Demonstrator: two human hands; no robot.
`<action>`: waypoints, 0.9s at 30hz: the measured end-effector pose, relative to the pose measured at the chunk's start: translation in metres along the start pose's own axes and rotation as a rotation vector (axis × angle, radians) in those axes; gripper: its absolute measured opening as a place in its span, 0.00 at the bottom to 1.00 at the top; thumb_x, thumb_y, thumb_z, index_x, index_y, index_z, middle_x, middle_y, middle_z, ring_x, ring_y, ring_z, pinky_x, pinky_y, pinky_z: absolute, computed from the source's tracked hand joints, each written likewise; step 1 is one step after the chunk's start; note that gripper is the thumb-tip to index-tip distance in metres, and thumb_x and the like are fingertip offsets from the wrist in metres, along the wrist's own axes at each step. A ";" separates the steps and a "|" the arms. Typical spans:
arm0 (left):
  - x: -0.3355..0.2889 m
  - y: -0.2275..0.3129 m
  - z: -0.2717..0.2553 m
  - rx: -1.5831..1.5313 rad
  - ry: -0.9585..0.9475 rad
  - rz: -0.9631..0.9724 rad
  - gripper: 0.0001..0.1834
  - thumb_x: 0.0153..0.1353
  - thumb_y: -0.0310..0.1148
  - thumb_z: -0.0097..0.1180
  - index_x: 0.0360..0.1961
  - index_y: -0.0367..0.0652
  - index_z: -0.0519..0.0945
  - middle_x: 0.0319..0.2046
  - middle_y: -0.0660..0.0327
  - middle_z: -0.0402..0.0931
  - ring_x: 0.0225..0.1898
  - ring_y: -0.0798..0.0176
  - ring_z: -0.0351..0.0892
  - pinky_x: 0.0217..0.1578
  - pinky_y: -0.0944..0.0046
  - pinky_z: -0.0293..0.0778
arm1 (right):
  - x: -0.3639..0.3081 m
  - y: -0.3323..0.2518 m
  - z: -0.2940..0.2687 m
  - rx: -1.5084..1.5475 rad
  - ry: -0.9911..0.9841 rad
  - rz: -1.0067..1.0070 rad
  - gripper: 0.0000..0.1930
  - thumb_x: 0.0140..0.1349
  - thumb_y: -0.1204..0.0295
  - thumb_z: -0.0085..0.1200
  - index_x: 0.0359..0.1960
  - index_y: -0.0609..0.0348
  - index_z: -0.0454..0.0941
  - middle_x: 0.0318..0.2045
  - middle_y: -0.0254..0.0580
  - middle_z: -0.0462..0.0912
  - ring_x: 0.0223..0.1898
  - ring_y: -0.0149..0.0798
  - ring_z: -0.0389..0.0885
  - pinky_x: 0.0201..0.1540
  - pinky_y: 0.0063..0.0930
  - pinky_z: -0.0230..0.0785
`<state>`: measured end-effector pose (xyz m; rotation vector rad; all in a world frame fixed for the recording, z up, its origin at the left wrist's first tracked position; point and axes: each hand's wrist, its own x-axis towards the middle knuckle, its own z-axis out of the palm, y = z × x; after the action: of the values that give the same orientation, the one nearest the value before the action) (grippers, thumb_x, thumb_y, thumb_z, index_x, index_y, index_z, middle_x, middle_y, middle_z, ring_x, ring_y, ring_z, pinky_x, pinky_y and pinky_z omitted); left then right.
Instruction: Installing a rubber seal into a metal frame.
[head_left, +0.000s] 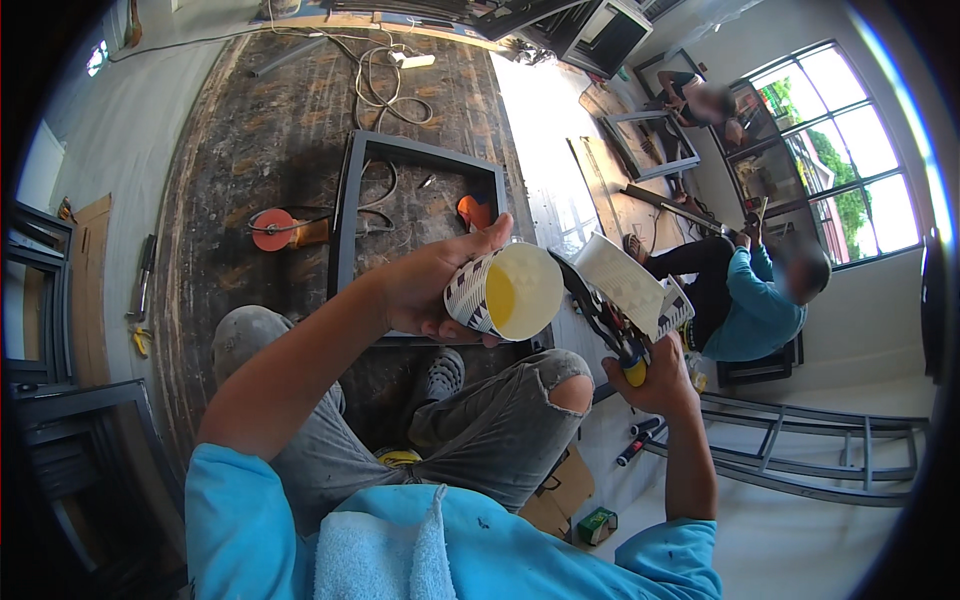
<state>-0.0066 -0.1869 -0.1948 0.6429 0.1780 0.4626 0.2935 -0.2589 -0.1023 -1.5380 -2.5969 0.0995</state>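
Stained wooden boards [250, 150] below. Paper cup [510, 290] with yellow liquid: in left hand [425, 283], fingers around it, held above the right side of the grey frame [345, 225]. Right hand [662, 385] grips a dark, yellow-blue-handled tool [606, 318]; second paper cup [618, 272] beside it, can't tell if held. Red disc [272, 230] left of frame.

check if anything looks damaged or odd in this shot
Yes: the gray trousers are ripped open at the right knee, showing bare skin. The white patterned paper by the right hand also looks misshapen, possibly cut, though the dark tool partly hides it.
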 end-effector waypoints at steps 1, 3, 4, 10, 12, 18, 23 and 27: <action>0.001 0.000 -0.001 -0.020 -0.026 0.000 0.42 0.63 0.69 0.30 0.37 0.36 0.77 0.16 0.56 0.75 0.05 0.72 0.66 0.03 0.77 0.61 | 0.000 0.000 -0.003 0.030 -0.025 0.010 0.21 0.44 0.69 0.64 0.40 0.64 0.74 0.33 0.52 0.77 0.36 0.55 0.77 0.39 0.40 0.68; 0.002 -0.001 -0.002 -0.040 -0.053 -0.001 0.42 0.63 0.69 0.30 0.37 0.35 0.77 0.16 0.55 0.75 0.05 0.72 0.66 0.03 0.77 0.61 | 0.001 0.000 -0.007 0.059 -0.049 0.022 0.21 0.44 0.69 0.64 0.40 0.63 0.74 0.33 0.51 0.77 0.36 0.54 0.77 0.39 0.40 0.68; 0.002 -0.002 -0.003 -0.028 -0.040 -0.009 0.42 0.63 0.68 0.29 0.36 0.35 0.78 0.16 0.53 0.76 0.05 0.72 0.67 0.03 0.77 0.62 | 0.003 0.000 -0.010 0.060 -0.040 0.002 0.21 0.43 0.70 0.64 0.40 0.63 0.73 0.33 0.51 0.77 0.35 0.55 0.77 0.40 0.40 0.68; 0.004 -0.004 -0.007 -0.027 -0.034 -0.045 0.42 0.63 0.68 0.29 0.34 0.35 0.78 0.17 0.50 0.77 0.05 0.71 0.68 0.03 0.77 0.63 | 0.012 -0.001 -0.020 0.135 -0.079 -0.024 0.22 0.42 0.72 0.62 0.41 0.65 0.71 0.33 0.52 0.77 0.35 0.55 0.77 0.40 0.39 0.70; 0.005 -0.005 -0.008 -0.030 -0.033 -0.052 0.43 0.63 0.68 0.29 0.34 0.34 0.78 0.17 0.50 0.77 0.05 0.71 0.68 0.03 0.77 0.63 | 0.014 -0.002 -0.022 0.138 -0.093 -0.014 0.22 0.41 0.73 0.62 0.41 0.65 0.71 0.34 0.53 0.77 0.35 0.54 0.78 0.40 0.38 0.70; 0.006 -0.005 -0.010 -0.027 -0.036 -0.053 0.43 0.63 0.68 0.29 0.35 0.33 0.78 0.18 0.50 0.77 0.05 0.71 0.68 0.03 0.77 0.63 | 0.020 -0.004 -0.020 0.162 -0.137 0.070 0.19 0.42 0.74 0.61 0.36 0.63 0.69 0.30 0.50 0.78 0.32 0.52 0.79 0.38 0.33 0.71; 0.005 -0.004 -0.012 -0.020 -0.014 -0.042 0.42 0.63 0.68 0.29 0.35 0.35 0.77 0.17 0.56 0.76 0.09 0.71 0.71 0.06 0.75 0.66 | 0.015 0.003 -0.003 0.253 -0.090 0.141 0.17 0.44 0.75 0.60 0.36 0.63 0.69 0.27 0.44 0.78 0.28 0.44 0.79 0.36 0.28 0.70; 0.009 -0.004 -0.009 0.020 0.072 0.031 0.42 0.63 0.68 0.29 0.37 0.35 0.77 0.18 0.58 0.76 0.12 0.70 0.73 0.09 0.73 0.68 | 0.015 0.010 0.027 0.970 -0.021 0.317 0.15 0.50 0.76 0.60 0.40 0.62 0.72 0.30 0.31 0.76 0.31 0.27 0.76 0.36 0.23 0.69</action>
<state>-0.0001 -0.1811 -0.2045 0.6496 0.2411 0.5147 0.2915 -0.2405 -0.1287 -1.4655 -1.7663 1.1858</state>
